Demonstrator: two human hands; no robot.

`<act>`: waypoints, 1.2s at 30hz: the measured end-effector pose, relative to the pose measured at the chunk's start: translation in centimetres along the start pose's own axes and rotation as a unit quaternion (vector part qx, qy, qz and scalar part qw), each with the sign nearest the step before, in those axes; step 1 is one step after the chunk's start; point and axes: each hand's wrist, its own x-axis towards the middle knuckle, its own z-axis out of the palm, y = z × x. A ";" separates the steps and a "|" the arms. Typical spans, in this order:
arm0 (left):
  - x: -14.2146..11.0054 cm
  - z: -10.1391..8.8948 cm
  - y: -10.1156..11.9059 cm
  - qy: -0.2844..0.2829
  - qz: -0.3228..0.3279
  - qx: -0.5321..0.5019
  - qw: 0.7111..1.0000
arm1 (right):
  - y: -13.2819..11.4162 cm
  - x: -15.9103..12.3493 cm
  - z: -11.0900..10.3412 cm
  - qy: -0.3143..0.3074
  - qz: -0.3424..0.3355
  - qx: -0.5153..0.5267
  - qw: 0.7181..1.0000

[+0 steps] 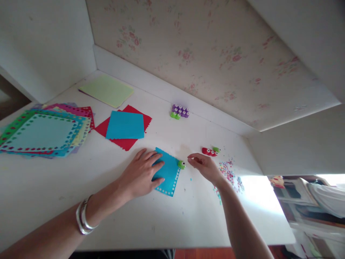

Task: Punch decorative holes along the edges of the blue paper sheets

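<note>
My left hand (145, 172) lies flat with fingers spread, pressing a blue sheet of paper (169, 176) onto the table. Small punched holes run along the sheet's right and lower edges. At its upper right edge sits a green craft punch (181, 164) with a big eye on top. Just right of that punch, my right hand (205, 168) hovers apart from it, thumb and fingertips drawn together in a pinch. Whether anything tiny is between them cannot be made out.
Punched coloured sheets (54, 131) pile up at left. Blue paper (126, 124) tops red sheets (129, 144); pale green paper (107, 90) lies behind. Purple punches (184, 111) stand by the wall, red punches (208, 151) at right near scattered paper bits (229, 172).
</note>
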 end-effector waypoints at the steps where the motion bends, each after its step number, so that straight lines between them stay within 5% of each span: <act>1: 0.0 0.1 0.0 -0.004 -0.001 0.006 1.000 | 0.0 0.3 -0.5 -0.016 0.000 -0.017 1.000; 11: -0.1 0.2 0.0 -0.004 0.001 0.035 0.999 | -2.0 3.1 -2.0 -0.154 -0.014 -0.097 0.983; 20: -0.1 0.2 0.1 0.009 -0.007 0.022 1.000 | -3.2 4.4 -2.3 -0.261 0.090 -0.117 0.954; 36: -0.1 0.6 0.0 0.021 -0.007 0.015 1.000 | -3.6 4.7 -1.7 -0.258 0.152 -0.114 0.947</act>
